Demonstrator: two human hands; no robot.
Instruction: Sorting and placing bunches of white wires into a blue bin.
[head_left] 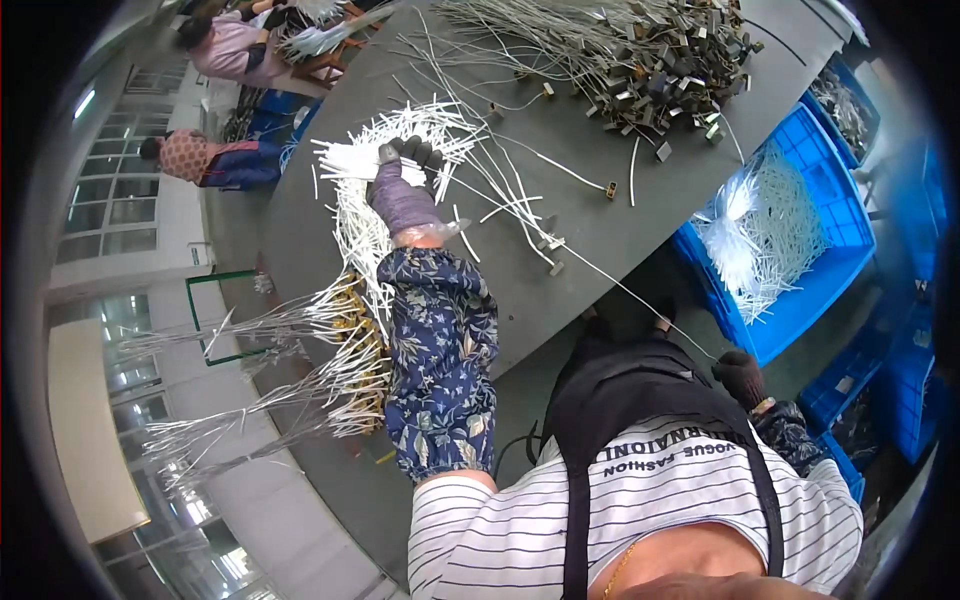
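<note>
My left hand (pixel 405 190), in a purple-grey glove, is closed around a bunch of thin white tubes (pixel 350 162) on the grey table. More cut white tubes (pixel 362 235) are heaped around and below it. Down at my right side, my right hand (pixel 738 378) in a dark glove is closed at the end of a long thin cable (pixel 632 295). This cable slants up across the table edge towards my left hand. Between the hands lie a few white cables with small metal connectors (pixel 611 189).
A large pile of cables with metal connector blocks (pixel 665 75) covers the table's far side. Cable bundles (pixel 340 385) overhang its left edge. A blue crate (pixel 850 225) on the right holds white cables. Two people (pixel 225 50) (pixel 190 158) are at the upper left.
</note>
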